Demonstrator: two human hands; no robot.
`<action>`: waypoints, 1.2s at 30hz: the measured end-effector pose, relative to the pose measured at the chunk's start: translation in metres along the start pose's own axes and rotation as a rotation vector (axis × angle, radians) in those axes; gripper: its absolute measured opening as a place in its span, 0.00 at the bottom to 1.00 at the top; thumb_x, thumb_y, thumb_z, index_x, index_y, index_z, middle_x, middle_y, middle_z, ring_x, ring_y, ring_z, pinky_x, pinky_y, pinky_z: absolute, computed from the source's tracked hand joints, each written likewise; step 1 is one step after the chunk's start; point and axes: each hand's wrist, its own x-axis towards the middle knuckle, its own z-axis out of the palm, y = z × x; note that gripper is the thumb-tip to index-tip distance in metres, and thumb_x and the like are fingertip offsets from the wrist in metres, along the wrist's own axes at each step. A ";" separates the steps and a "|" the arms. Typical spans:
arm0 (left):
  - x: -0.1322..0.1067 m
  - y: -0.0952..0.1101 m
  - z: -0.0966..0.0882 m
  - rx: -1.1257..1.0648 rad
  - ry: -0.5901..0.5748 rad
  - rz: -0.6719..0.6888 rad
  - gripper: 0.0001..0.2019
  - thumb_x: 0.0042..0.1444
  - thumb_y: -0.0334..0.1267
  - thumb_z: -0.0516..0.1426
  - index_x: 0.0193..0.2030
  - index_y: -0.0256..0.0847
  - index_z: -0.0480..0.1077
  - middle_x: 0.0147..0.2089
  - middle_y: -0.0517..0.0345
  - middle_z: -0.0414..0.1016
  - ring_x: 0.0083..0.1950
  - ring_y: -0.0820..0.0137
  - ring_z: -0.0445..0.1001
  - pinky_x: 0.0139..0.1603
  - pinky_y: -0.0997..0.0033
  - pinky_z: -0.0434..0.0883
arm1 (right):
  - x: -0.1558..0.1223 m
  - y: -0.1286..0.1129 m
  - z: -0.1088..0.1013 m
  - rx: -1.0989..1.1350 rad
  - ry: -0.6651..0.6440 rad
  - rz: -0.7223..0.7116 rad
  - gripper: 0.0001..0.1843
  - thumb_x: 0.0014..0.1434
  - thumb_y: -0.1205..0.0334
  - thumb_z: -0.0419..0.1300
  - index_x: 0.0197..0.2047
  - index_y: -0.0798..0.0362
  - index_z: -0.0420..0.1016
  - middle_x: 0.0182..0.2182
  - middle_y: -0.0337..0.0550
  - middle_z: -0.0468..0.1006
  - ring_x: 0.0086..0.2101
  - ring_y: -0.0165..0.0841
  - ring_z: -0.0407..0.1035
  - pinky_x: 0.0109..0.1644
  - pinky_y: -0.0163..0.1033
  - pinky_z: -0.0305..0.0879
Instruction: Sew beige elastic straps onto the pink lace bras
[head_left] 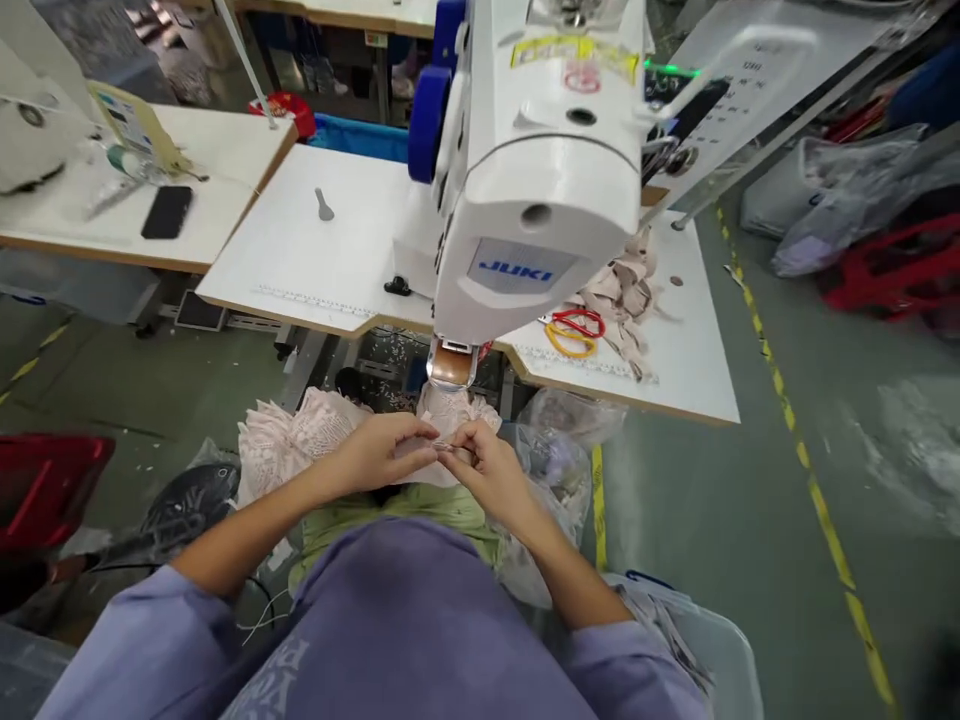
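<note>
Both my hands meet in front of me, below a white sewing machine [532, 190]. My left hand [379, 452] pinches a piece of pale pink lace fabric [450, 415] with closed fingers. My right hand [487, 470] pinches the same piece at its edge, fingertips touching those of the left. The fabric lies under the machine's free arm end [452, 365]. More pink lace pieces [292, 440] are heaped to the left of my hands, over my lap.
The white machine table [315, 260] carries red and yellow scissors [574, 332] and beige fabric scraps [626, 290]. A black phone [166, 212] lies on a neighbouring table. A red crate [45, 485] stands left, a clear bin [705, 650] right, plastic bags [847, 200] far right.
</note>
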 end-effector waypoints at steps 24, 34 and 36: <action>-0.003 0.006 -0.005 0.138 0.052 -0.036 0.10 0.69 0.39 0.47 0.48 0.38 0.66 0.32 0.60 0.72 0.25 0.74 0.65 0.27 0.74 0.60 | 0.023 0.001 -0.021 0.144 -0.267 -0.176 0.07 0.61 0.55 0.66 0.36 0.49 0.82 0.43 0.45 0.77 0.44 0.36 0.72 0.49 0.42 0.69; 0.000 0.015 -0.013 0.143 0.104 0.142 0.07 0.67 0.33 0.52 0.39 0.39 0.70 0.35 0.56 0.75 0.35 0.72 0.73 0.35 0.74 0.67 | 0.032 -0.015 -0.016 -0.072 -0.356 -0.481 0.05 0.67 0.62 0.60 0.41 0.50 0.78 0.39 0.43 0.77 0.40 0.33 0.73 0.43 0.37 0.69; 0.000 0.010 -0.013 0.129 0.115 0.165 0.07 0.68 0.33 0.52 0.41 0.39 0.72 0.37 0.54 0.77 0.38 0.70 0.76 0.39 0.72 0.71 | 0.031 -0.014 -0.014 -0.089 -0.332 -0.512 0.08 0.68 0.63 0.57 0.40 0.50 0.77 0.39 0.43 0.78 0.39 0.33 0.73 0.42 0.37 0.68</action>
